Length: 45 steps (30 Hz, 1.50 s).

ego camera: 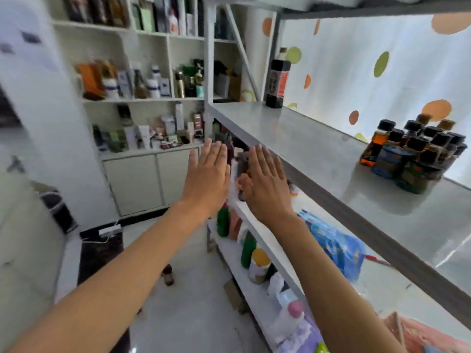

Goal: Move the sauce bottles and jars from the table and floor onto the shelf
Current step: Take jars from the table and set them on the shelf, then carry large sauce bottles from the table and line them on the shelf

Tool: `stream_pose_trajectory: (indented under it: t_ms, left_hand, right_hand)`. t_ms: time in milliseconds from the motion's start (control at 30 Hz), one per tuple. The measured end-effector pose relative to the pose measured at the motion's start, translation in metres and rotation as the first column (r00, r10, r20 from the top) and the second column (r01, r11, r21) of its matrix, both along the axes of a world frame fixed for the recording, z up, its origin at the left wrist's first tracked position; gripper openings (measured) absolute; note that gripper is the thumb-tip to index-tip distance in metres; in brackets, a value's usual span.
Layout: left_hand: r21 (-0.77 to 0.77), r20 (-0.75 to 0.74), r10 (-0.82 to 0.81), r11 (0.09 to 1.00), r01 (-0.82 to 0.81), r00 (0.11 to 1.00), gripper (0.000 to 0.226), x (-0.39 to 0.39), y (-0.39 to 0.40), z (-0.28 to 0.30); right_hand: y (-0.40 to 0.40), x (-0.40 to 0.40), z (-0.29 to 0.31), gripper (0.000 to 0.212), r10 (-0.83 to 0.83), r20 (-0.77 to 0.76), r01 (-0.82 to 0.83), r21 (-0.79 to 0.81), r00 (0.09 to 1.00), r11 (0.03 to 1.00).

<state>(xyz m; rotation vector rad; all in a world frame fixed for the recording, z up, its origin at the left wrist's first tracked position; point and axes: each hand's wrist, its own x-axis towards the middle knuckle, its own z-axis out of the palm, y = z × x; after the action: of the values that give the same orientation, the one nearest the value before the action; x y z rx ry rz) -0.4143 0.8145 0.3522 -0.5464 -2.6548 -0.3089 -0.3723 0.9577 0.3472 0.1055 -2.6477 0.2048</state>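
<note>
Ten fingers are seen stretched straight and held together, nothing grasped: the left hand [207,178] and right hand [266,186] are raised side by side, backs to the camera, just apart, in front of the grey shelf [305,138] edge. On that shelf, at two o'clock from the hands, a cluster of black-capped sauce bottles and jars [413,156] is gathered, touching one another. At twelve o'clock, a tall dark bottle [277,84] is stood upright at the shelf's far end. At six o'clock, a small brown bottle [168,274] is left on the floor [193,314].
</note>
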Motion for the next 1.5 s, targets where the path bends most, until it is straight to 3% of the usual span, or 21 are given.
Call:
stream_pose_trajectory:
  t_ms: [167, 433, 800, 1000, 1200, 1500]
  left_hand:
    - [-0.025, 0.0, 0.219, 0.975, -0.219, 0.976, 0.056, 0.033, -0.115, -0.012]
    - [0.044, 0.039, 0.469, 0.881, -0.47, 0.882, 0.056, 0.132, -0.291, -0.033]
    - [0.197, 0.133, 0.718, 0.656, -0.729, 0.683, 0.055, 0.328, -0.503, -0.088]
    - [0.284, 0.1, 0.801, 0.546, -0.788, 0.591, 0.053, 0.425, -0.585, -0.115]
    - [0.373, 0.167, 0.886, 0.349, -0.86, 0.432, 0.051, 0.502, -0.654, -0.148]
    - [0.451, 0.367, 0.895, 0.067, -0.89, 0.253, 0.044, 0.534, -0.722, -0.195]
  right_hand:
    - [-0.103, 0.004, -0.006, 0.06, 0.215, -0.002, -0.214, 0.019, 0.977, 0.977]
    - [-0.287, 0.05, -0.018, 0.062, 0.497, 0.035, -0.497, -0.005, 0.867, 0.868]
    - [-0.538, 0.184, -0.072, 0.063, 0.824, 0.076, -0.812, -0.142, 0.562, 0.566]
    - [-0.643, 0.259, -0.106, 0.063, 0.91, 0.16, -0.892, -0.19, 0.383, 0.409]
    - [-0.729, 0.322, -0.139, 0.062, 0.938, 0.251, -0.924, -0.238, 0.238, 0.299]
    - [-0.818, 0.339, -0.181, 0.058, 0.924, 0.377, -0.873, -0.426, 0.07, 0.239]
